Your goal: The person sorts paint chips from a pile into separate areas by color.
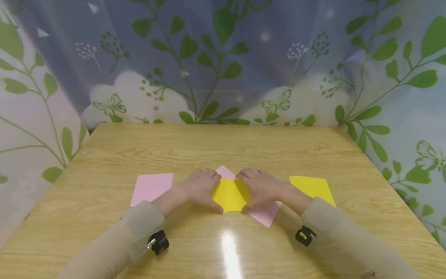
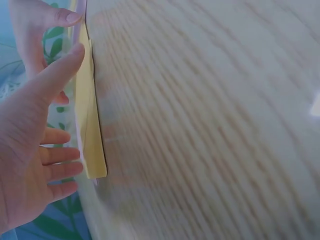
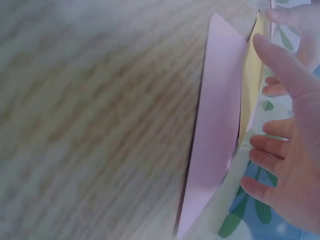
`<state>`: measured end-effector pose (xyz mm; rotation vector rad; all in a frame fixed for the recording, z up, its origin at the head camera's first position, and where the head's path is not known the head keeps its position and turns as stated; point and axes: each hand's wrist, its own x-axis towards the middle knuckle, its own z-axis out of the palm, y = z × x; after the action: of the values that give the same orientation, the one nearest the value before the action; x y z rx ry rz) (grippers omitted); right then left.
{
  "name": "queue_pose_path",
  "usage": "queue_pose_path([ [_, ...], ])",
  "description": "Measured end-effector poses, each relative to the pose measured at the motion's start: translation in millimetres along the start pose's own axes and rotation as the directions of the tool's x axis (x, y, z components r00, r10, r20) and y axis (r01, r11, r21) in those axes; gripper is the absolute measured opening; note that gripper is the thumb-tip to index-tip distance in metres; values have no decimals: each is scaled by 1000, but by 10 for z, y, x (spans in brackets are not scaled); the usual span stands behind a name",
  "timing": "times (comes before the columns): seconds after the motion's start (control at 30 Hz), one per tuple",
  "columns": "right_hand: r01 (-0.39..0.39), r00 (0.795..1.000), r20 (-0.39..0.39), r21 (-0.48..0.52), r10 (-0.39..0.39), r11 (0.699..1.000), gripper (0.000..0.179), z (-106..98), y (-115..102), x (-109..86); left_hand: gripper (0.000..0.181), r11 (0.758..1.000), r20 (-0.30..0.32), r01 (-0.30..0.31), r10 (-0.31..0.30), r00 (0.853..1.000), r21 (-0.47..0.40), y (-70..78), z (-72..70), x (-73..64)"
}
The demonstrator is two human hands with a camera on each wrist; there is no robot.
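Observation:
A yellow card [image 1: 230, 196] lies at the middle of the table between the two hands. Pink card [image 1: 266, 214] shows from under it at the lower right, and a pink corner also pokes out behind; whether this is one card or more is hidden. The left hand [image 1: 201, 187] is at the yellow card's left side, its thumb by the near edge. Mirroring it, the right hand [image 1: 260, 187] is at the right side. In both wrist views the fingers are spread and fairly straight, with the thumbs close to or touching the yellow card.
Another pink card [image 1: 151, 188] lies to the left, partly behind the left forearm. On the right, a second yellow card [image 1: 313, 188] is partly covered by the right forearm. The wooden table [image 1: 223, 145] meets leaf-patterned curtains [image 1: 195, 69] at its back and sides.

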<state>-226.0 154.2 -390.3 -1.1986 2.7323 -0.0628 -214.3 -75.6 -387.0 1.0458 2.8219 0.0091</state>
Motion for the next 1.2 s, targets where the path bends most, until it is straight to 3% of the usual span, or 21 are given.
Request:
queue_pose_path([
  [0.33,9,999,38,-5,-9,1000,93,15,-29,6,94,999,-12,-35,36,999,26,20,58,-16],
  [0.97,6,996,92,99,-15,995,91,-23,-19,83,88,998,-10,-51,51,999,28,39,77,7],
  [1.2,-4,995,101,89,-5,996,90,-31,-36,84,91,999,-4,-53,53,999,14,35,78,7],
])
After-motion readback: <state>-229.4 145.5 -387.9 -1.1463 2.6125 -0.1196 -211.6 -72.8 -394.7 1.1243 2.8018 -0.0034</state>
